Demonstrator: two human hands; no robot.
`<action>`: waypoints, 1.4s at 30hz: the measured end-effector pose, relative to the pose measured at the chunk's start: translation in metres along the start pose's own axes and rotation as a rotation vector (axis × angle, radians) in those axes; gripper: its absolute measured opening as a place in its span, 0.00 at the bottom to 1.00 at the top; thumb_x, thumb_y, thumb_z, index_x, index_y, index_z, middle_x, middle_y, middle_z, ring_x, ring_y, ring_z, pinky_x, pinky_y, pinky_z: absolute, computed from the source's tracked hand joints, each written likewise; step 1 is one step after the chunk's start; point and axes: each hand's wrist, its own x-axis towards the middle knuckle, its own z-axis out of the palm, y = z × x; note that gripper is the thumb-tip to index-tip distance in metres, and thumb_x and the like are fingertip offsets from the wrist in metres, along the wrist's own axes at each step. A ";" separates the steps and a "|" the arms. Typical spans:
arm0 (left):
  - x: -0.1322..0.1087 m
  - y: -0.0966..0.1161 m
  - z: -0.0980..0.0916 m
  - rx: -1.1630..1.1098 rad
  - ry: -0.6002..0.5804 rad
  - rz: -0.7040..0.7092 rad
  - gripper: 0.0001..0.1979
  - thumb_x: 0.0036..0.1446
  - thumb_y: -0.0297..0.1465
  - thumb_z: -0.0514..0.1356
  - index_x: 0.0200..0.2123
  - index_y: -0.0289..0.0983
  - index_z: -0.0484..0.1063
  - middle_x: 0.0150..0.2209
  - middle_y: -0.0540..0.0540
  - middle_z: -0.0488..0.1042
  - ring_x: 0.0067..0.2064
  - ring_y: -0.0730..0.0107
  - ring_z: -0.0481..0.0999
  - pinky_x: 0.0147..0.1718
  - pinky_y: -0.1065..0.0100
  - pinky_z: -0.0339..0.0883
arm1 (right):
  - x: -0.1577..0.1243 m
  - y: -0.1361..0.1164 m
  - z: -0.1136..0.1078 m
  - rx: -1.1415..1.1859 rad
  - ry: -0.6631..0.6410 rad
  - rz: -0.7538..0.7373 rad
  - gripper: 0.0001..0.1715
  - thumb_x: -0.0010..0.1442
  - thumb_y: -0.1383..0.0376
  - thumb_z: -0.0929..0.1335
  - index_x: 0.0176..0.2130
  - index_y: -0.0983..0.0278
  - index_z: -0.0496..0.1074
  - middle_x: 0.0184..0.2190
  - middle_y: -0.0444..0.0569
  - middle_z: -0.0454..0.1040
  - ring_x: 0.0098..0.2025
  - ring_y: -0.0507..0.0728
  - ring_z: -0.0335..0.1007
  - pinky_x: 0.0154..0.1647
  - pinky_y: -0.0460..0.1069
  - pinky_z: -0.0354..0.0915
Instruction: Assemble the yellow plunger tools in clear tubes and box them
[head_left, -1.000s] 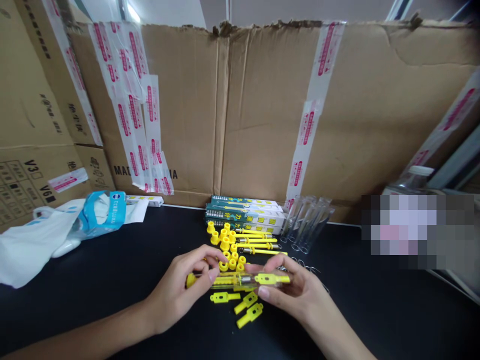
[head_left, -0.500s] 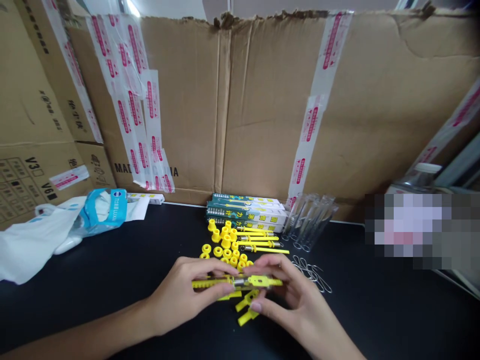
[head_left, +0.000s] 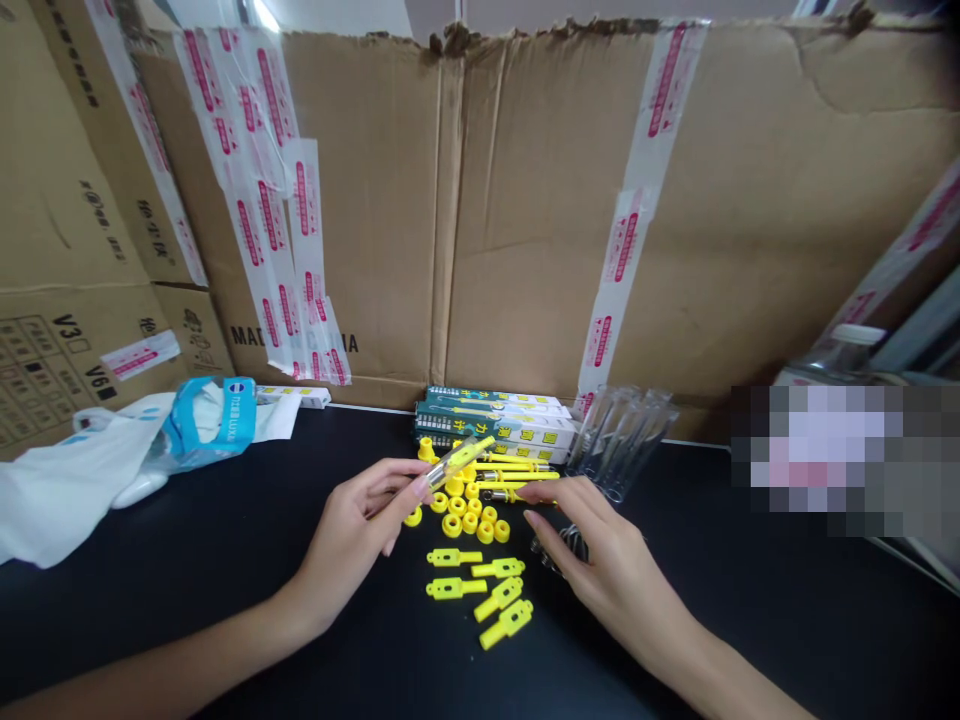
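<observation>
My left hand (head_left: 361, 530) is closed on a spring scale (head_left: 463, 455), a clear tube with yellow parts and a metal spring inside. The tube tilts up to the right above the yellow caps and rings (head_left: 452, 525). My right hand (head_left: 592, 545) holds nothing, thumb and fingers apart, close to the right ends of several yellow rods with springs (head_left: 517, 480). Bent wire hooks (head_left: 574, 545) lie partly hidden beneath it. Between the hands, several flat yellow pieces with holes (head_left: 499, 598) rest on the black table.
Green and white boxes (head_left: 495, 428) are stacked at the back, beside several upright clear tubes (head_left: 622, 440). A blue and white tissue pack (head_left: 214, 420) sits at the left. Cardboard walls (head_left: 517, 220) enclose the table. A bottle (head_left: 847, 350) stands at the right.
My left hand has lifted the spring scale up and tilted it. My right hand has let go of it and moved right, uncovering the flat yellow pieces.
</observation>
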 end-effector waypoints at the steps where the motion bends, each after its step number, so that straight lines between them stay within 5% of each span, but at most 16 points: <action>1: 0.001 0.000 0.000 -0.013 0.007 -0.001 0.18 0.59 0.43 0.63 0.45 0.35 0.77 0.32 0.44 0.81 0.19 0.78 0.65 0.18 0.75 0.58 | 0.003 0.001 0.001 -0.014 -0.009 -0.013 0.09 0.68 0.65 0.63 0.48 0.56 0.69 0.44 0.51 0.74 0.48 0.62 0.70 0.48 0.60 0.69; 10: 0.003 -0.002 0.000 -0.073 0.014 -0.031 0.19 0.57 0.44 0.63 0.44 0.35 0.76 0.33 0.43 0.80 0.18 0.79 0.64 0.17 0.75 0.55 | 0.046 -0.007 0.025 -0.166 -0.075 -0.125 0.08 0.65 0.65 0.68 0.45 0.60 0.75 0.42 0.52 0.76 0.47 0.64 0.68 0.48 0.61 0.67; 20: 0.002 -0.001 -0.001 -0.100 -0.011 -0.025 0.19 0.57 0.43 0.63 0.44 0.34 0.76 0.32 0.43 0.80 0.17 0.82 0.61 0.17 0.76 0.55 | 0.065 -0.012 0.045 -0.160 0.045 -0.037 0.06 0.61 0.61 0.71 0.37 0.62 0.75 0.43 0.56 0.77 0.49 0.71 0.69 0.47 0.67 0.64; 26: 0.004 -0.004 -0.003 -0.057 -0.037 -0.027 0.16 0.57 0.41 0.64 0.44 0.36 0.77 0.34 0.43 0.81 0.28 0.72 0.75 0.17 0.77 0.57 | 0.052 -0.017 0.017 0.020 0.117 0.034 0.08 0.67 0.60 0.64 0.45 0.60 0.67 0.47 0.53 0.78 0.48 0.61 0.76 0.46 0.55 0.72; 33: -0.001 -0.003 -0.004 -0.002 -0.115 0.033 0.12 0.57 0.38 0.66 0.43 0.39 0.79 0.39 0.46 0.83 0.40 0.63 0.81 0.38 0.70 0.72 | 0.019 -0.007 -0.004 0.111 0.086 0.018 0.15 0.70 0.62 0.61 0.53 0.57 0.70 0.48 0.53 0.74 0.44 0.58 0.76 0.45 0.53 0.72; 35: -0.005 -0.003 -0.003 0.061 -0.138 0.072 0.12 0.57 0.37 0.65 0.43 0.40 0.80 0.40 0.46 0.83 0.39 0.63 0.81 0.37 0.69 0.71 | 0.008 -0.003 -0.005 0.162 0.053 0.024 0.17 0.70 0.62 0.61 0.56 0.56 0.68 0.49 0.53 0.72 0.37 0.55 0.76 0.40 0.51 0.73; 38: -0.009 -0.001 -0.001 0.189 -0.144 0.144 0.10 0.57 0.37 0.65 0.42 0.42 0.81 0.36 0.48 0.83 0.32 0.67 0.79 0.31 0.70 0.68 | -0.005 0.000 -0.004 0.285 0.037 0.132 0.20 0.69 0.59 0.63 0.59 0.55 0.65 0.50 0.54 0.72 0.42 0.57 0.75 0.40 0.50 0.74; 42: -0.008 0.001 0.000 0.271 -0.114 0.191 0.09 0.56 0.35 0.66 0.40 0.42 0.82 0.33 0.49 0.82 0.28 0.70 0.74 0.28 0.72 0.64 | -0.011 -0.002 -0.004 0.399 0.010 0.279 0.16 0.68 0.56 0.65 0.53 0.56 0.68 0.42 0.50 0.74 0.35 0.55 0.74 0.36 0.47 0.74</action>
